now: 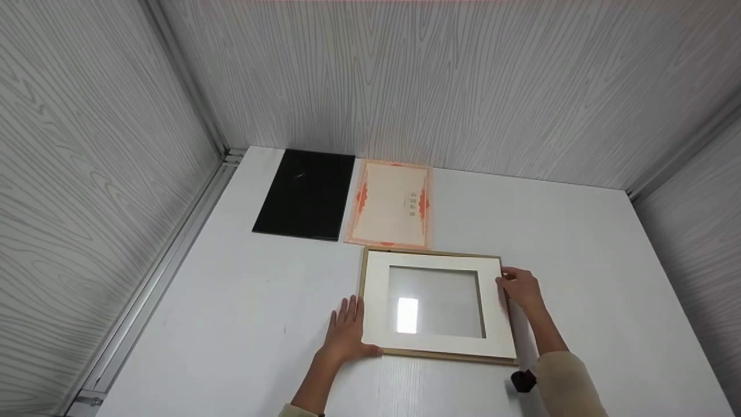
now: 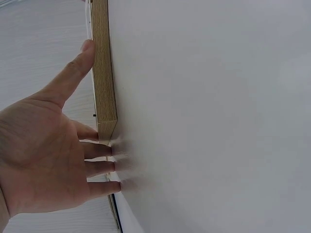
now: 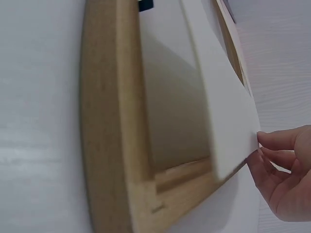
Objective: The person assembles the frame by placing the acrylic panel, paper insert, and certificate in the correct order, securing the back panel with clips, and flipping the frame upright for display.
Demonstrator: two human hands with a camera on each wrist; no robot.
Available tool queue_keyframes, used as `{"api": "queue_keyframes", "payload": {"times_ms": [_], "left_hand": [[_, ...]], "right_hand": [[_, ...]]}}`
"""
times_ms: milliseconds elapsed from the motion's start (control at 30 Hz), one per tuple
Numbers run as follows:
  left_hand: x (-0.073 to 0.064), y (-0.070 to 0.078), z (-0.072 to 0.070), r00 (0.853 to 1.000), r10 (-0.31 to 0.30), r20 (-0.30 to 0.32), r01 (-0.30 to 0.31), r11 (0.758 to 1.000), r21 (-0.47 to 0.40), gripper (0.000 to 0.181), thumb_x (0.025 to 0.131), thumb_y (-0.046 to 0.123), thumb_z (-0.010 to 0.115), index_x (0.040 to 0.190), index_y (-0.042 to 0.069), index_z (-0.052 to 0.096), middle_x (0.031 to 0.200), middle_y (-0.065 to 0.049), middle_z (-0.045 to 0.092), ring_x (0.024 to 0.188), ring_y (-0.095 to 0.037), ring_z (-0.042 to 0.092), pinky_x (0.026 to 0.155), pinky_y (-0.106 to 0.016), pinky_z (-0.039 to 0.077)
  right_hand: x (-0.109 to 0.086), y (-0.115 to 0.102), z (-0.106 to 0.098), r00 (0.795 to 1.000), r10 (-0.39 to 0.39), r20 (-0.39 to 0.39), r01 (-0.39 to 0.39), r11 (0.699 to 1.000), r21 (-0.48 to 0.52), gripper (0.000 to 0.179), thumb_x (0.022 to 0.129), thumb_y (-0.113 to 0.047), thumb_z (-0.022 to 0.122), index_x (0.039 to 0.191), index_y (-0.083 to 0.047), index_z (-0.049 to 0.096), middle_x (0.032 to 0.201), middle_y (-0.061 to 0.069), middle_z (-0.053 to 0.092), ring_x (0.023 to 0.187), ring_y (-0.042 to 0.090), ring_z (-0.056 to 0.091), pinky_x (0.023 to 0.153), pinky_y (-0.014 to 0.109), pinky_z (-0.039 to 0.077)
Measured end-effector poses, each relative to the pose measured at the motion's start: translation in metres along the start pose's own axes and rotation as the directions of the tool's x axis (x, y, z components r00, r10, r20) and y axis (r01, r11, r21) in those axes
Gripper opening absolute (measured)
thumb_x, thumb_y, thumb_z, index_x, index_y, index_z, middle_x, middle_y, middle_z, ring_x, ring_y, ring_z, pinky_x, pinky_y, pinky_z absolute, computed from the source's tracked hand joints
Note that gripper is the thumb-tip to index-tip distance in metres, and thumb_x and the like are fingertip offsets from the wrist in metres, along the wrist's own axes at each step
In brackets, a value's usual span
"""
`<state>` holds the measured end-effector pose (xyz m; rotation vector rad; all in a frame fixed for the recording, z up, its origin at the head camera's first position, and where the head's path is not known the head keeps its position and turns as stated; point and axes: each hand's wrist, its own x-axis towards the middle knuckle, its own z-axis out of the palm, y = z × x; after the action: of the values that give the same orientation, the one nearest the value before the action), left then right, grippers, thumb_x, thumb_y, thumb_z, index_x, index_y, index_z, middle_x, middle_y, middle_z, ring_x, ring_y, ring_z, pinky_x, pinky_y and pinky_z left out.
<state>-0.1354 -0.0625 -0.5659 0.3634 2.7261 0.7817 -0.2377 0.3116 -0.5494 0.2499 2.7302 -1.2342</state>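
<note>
A wooden picture frame [image 1: 451, 356] lies on the white table, with a white mat board [image 1: 375, 301] in it. Through the mat's rectangular window a clear pane [image 1: 434, 298] reflects a bright light. My left hand [image 1: 345, 336] lies spread at the frame's near left corner; the left wrist view shows its straight thumb and fingers [image 2: 99, 167] touching the frame's side [image 2: 103, 63]. At the right edge, my right hand [image 1: 521, 288] pinches the mat between thumb and fingers. In the right wrist view, this mat edge [image 3: 228, 126] is tilted up off the frame [image 3: 102, 121].
Beyond the frame, a black rectangular board [image 1: 307, 194] lies beside a certificate sheet [image 1: 388, 202] with an orange-red border. A small black object [image 1: 523, 381] shows by the right sleeve. Wood-grain panels [image 1: 405, 75] wall in the table [image 1: 249, 313].
</note>
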Motion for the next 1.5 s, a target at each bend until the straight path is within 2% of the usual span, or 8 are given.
{"api": "queue_keyframes", "payload": {"times_ms": [167,433,567,733,900,1100,1267,1500], "left_hand": [[-0.001,0.002,0.0,1.0,-0.005,-0.012,0.005,1.0,-0.008,0.111,0.067,0.042,0.079,0.141,-0.01,0.016,0.146,-0.029,0.012,0.134,-0.042,0.006,0.104,-0.055,0.01],[0.001,0.003,-0.002,1.0,-0.019,-0.022,0.019,1.0,0.005,0.111,0.065,0.041,0.081,0.141,-0.009,0.018,0.146,-0.028,0.014,0.134,-0.041,0.008,0.104,-0.054,0.012],[0.002,0.003,-0.002,1.0,-0.029,-0.012,0.029,1.0,-0.007,0.111,0.065,0.04,0.081,0.142,-0.008,0.017,0.147,-0.027,0.013,0.134,-0.041,0.007,0.105,-0.054,0.011],[0.003,0.004,-0.004,0.999,-0.043,-0.004,0.043,0.999,0.001,0.11,0.066,0.039,0.081,0.142,-0.008,0.017,0.147,-0.027,0.013,0.134,-0.04,0.008,0.105,-0.053,0.011],[0.002,0.005,-0.006,1.0,-0.03,-0.002,0.03,1.0,0.003,0.108,0.067,0.041,0.079,0.141,-0.01,0.018,0.146,-0.028,0.015,0.134,-0.041,0.009,0.104,-0.054,0.012],[-0.001,0.005,-0.002,1.0,-0.015,-0.01,0.015,1.0,-0.003,0.105,0.072,0.045,0.074,0.141,-0.011,0.017,0.146,-0.028,0.014,0.134,-0.04,0.008,0.105,-0.054,0.011],[-0.001,0.006,0.0,1.0,-0.014,-0.025,0.014,1.0,0.018,0.103,0.074,0.043,0.073,0.14,-0.012,0.018,0.146,-0.029,0.014,0.134,-0.041,0.008,0.104,-0.054,0.012],[0.0,0.006,0.0,1.0,-0.004,-0.028,0.005,1.0,0.019,0.102,0.074,0.043,0.073,0.14,-0.013,0.017,0.145,-0.03,0.014,0.134,-0.042,0.008,0.104,-0.055,0.011]], "right_hand": [[-0.005,-0.003,0.004,0.997,-0.063,-0.038,0.058,0.99,-0.128,0.042,0.089,-0.01,0.055,0.127,0.007,0.048,0.103,0.026,0.057,0.083,0.031,0.057,0.065,0.038,0.047],[-0.006,-0.004,0.013,0.996,-0.059,-0.061,0.049,0.986,-0.159,0.051,0.089,-0.012,0.057,0.132,0.009,0.041,0.103,0.025,0.05,0.085,0.031,0.051,0.066,0.039,0.046],[-0.007,-0.005,0.017,0.998,-0.045,-0.05,0.036,0.985,-0.171,0.054,0.088,-0.012,0.06,0.131,0.012,0.04,0.108,0.028,0.043,0.092,0.036,0.05,0.075,0.045,0.045],[-0.009,-0.006,0.017,0.996,-0.083,-0.016,0.078,0.974,-0.212,0.053,0.087,-0.013,0.061,0.129,0.013,0.04,0.115,0.032,0.039,0.104,0.044,0.045,0.084,0.052,0.04],[-0.02,-0.002,0.012,0.987,-0.155,0.047,0.161,0.928,-0.336,0.058,0.086,-0.02,0.065,0.129,0.01,0.042,0.123,0.034,0.036,0.114,0.05,0.033,0.085,0.056,0.038],[-0.055,0.012,0.008,0.95,-0.232,0.209,0.297,0.876,-0.379,0.082,0.081,-0.032,0.07,0.134,0.015,0.029,0.136,0.034,0.024,0.12,0.053,0.028,0.089,0.059,0.035],[-0.087,0.022,0.01,0.939,-0.218,0.267,0.298,0.903,-0.31,0.107,0.074,-0.047,0.072,0.137,0.017,0.015,0.141,0.036,0.012,0.126,0.052,0.019,0.096,0.059,0.026],[-0.106,0.034,0.015,0.958,-0.162,0.234,0.211,0.957,-0.2,0.109,0.073,-0.049,0.072,0.142,0.01,0.011,0.147,0.028,0.007,0.132,0.044,0.011,0.101,0.057,0.018]]}}
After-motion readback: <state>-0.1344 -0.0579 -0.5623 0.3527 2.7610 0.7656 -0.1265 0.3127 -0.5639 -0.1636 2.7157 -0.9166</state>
